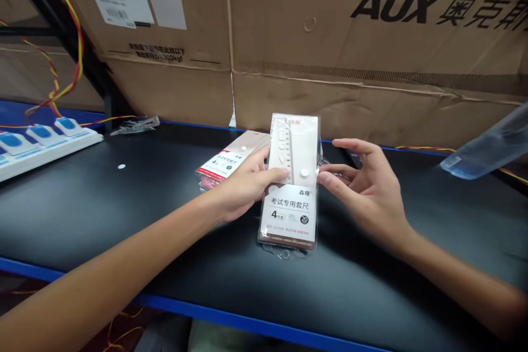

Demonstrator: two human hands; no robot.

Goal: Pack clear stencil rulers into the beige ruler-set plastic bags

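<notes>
A white ruler-set pack (293, 181) in a clear sleeve stands upright above the black table (124, 209). My left hand (243, 184) grips its left edge, thumb across the front. At the pack's right edge my right hand (363, 181) has its fingers apart, fingertips touching the edge near a white snap button. A second pack with a red and white label (225, 164) lies flat on the table behind my left hand.
Large cardboard boxes (330, 49) stand along the back of the table. A white power strip with blue switches (41, 140) and red-yellow wires (66, 38) are at the left. A clear plastic bag (490, 146) lies at the right. The blue table edge (247, 322) runs along the front.
</notes>
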